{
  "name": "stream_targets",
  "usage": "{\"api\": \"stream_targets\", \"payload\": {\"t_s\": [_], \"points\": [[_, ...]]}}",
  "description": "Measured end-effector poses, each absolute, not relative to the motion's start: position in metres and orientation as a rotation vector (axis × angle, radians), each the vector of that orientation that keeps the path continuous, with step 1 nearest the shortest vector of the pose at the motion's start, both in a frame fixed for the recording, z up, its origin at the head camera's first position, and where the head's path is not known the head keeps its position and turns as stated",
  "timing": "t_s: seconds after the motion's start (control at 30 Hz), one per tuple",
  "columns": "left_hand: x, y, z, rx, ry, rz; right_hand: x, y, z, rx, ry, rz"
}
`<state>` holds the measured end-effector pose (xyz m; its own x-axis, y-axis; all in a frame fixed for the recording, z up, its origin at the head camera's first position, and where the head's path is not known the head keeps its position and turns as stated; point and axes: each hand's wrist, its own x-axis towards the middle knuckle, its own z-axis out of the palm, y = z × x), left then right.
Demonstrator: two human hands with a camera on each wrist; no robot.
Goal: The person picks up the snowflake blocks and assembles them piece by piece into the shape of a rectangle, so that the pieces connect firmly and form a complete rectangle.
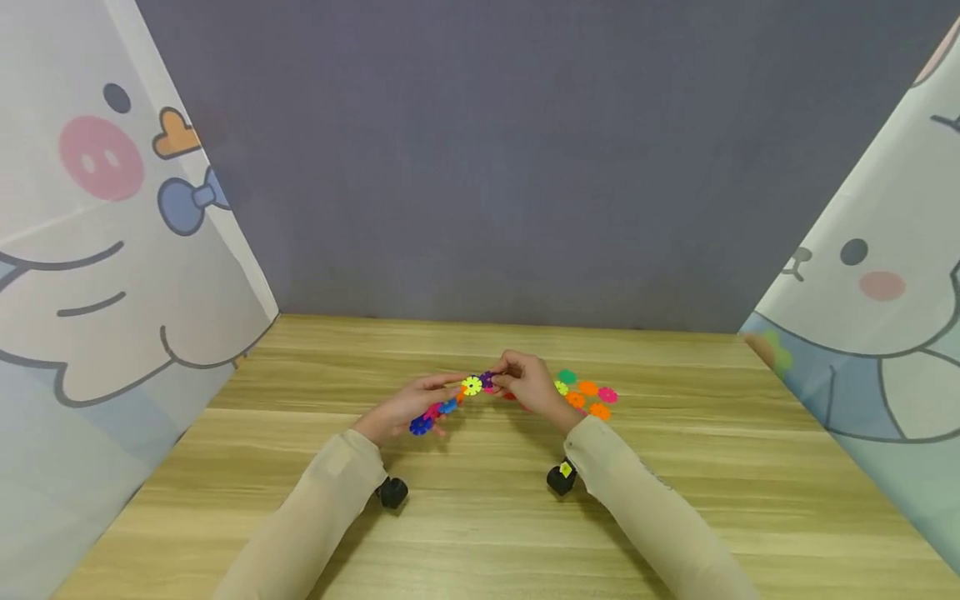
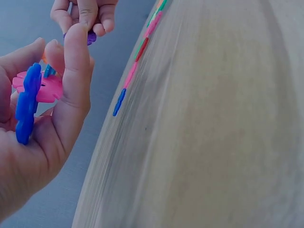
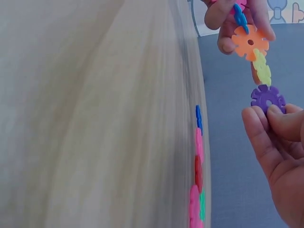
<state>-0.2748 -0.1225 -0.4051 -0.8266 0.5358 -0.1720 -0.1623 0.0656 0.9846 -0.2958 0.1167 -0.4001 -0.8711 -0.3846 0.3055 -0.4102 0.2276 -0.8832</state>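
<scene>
A chain of flower-shaped interlocking plastic discs hangs between both hands, above the table. My left hand (image 1: 408, 407) holds its left part, fingers curled round a dark blue disc (image 2: 28, 102), a pink disc (image 2: 50, 87) and a light blue disc (image 3: 240, 17). Farther along come an orange disc (image 3: 247, 42) and a yellow disc (image 3: 262, 68). At the far end sits a purple disc (image 3: 267, 97), its notched edge meeting the yellow one. My right hand (image 1: 532, 387) pinches this purple disc between thumb and fingers.
Loose discs in several colours lie flat on the wooden table (image 1: 480, 517), near and behind my right hand, among them a green disc (image 1: 567, 377) and an orange disc (image 1: 600, 411). A grey panel (image 1: 495, 167) stands behind the table, with cartoon-printed sheets at both sides.
</scene>
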Motion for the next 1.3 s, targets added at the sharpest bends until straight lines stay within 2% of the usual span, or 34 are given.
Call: {"api": "stream_targets", "payload": {"t_s": [0.67, 0.9, 1.3], "points": [[-0.278, -0.131, -0.398, 0.415, 1.848, 1.696, -0.293, 0.122, -0.389, 0.87, -2.524, 1.684], [-0.276, -0.131, -0.394, 0.414, 1.843, 1.681, -0.292, 0.121, -0.389, 0.981, -2.486, 1.656], [-0.268, -0.129, -0.393, 0.443, 1.796, 1.732, -0.287, 0.12, -0.392, 0.962, -2.415, 1.683]]}}
